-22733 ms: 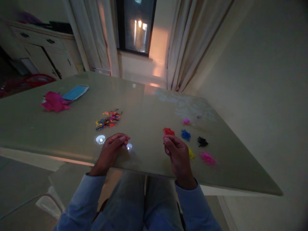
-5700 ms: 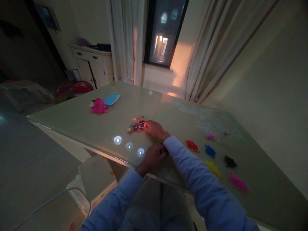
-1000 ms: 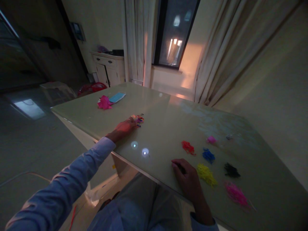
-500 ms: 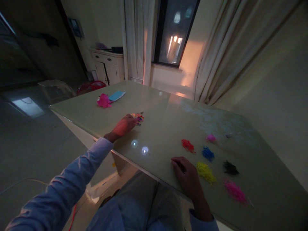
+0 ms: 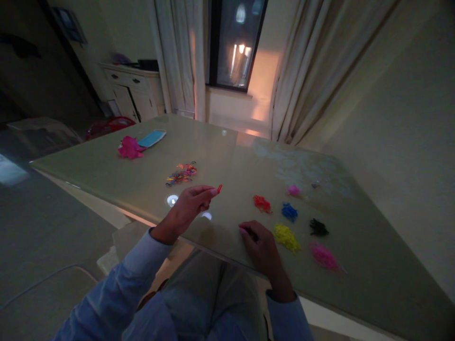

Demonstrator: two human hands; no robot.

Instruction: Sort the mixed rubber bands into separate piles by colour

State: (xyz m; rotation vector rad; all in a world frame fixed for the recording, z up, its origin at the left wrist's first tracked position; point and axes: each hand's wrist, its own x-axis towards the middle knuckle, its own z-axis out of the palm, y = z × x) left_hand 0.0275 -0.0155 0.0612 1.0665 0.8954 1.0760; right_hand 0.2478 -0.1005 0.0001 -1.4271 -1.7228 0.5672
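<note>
My left hand [image 5: 192, 206] pinches a small red rubber band [image 5: 219, 189] between thumb and fingertips, raised above the table. Behind it lies a mixed pile of multicoloured rubber bands [image 5: 182, 174]. My right hand [image 5: 261, 246] rests near the table's front edge with its fingers curled in, and nothing shows in it. Just right of that hand is a heap of yellow rubber bands [image 5: 286, 237]. Beyond are a red heap [image 5: 262, 204] and a blue heap [image 5: 289, 211]. Farther right lie a black heap [image 5: 319, 227] and a pink heap [image 5: 323, 256].
A smaller pink clump [image 5: 293, 190] and a tiny clear scrap [image 5: 315, 184] lie farther back on the glossy table [image 5: 227, 161]. At the back left sit a blue face mask [image 5: 152, 138] and a crumpled pink item [image 5: 130, 148].
My left hand has left the mixed pile and moved right and nearer, with a red rubber band in its fingers. My right hand stays on the table. The whole view has shifted slightly.
</note>
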